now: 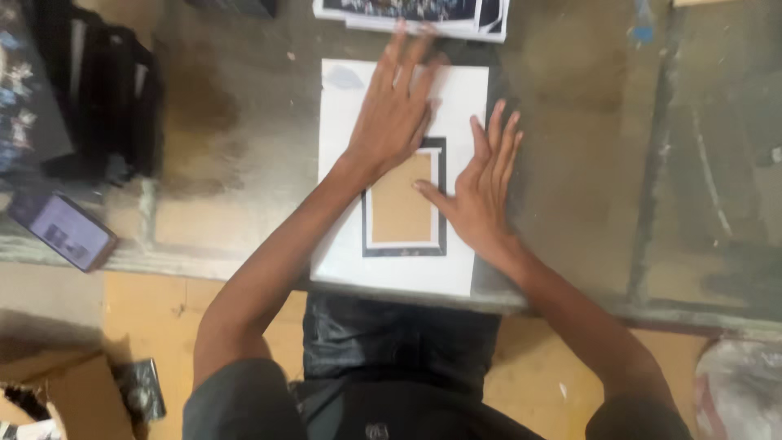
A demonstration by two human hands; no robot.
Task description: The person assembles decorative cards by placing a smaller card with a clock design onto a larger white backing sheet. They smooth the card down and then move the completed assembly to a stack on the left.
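White sheet (456,106), a rectangle of paper or board, lies flat on the glass tabletop (586,163), its near edge reaching the table's front rim. On its lower middle sits a small black-edged frame (442,204) with a white inner border and a tan cardboard panel (399,204) showing through the opening. The left hand (395,106) lies flat, palm down, across the upper part of the sheet, fingers spread and straight, gripping nothing; its wrist covers the frame's top left corner, so that corner cannot be seen. The right hand (481,191) also rests open and flat, its fingers fanned over the sheet's right edge and its thumb stretched across onto the frame's right side; it clasps nothing either. Whether the frame is a separate piece or printed on the sheet is hard to tell (the view is soft and somewhat blurred).

At the top, a stack of printed sheets (423,16) is cut off by the picture's edge, touched or nearly touched by the left fingertips. To the left, a phone (63,230) with a lit screen lies tilted on the table, beside a dark bag (106,98) only partly in view. Low left, a cardboard box (57,391) is cropped by the corner; low right, a pale wrapped bundle (737,391) is likewise cut off and unclear.
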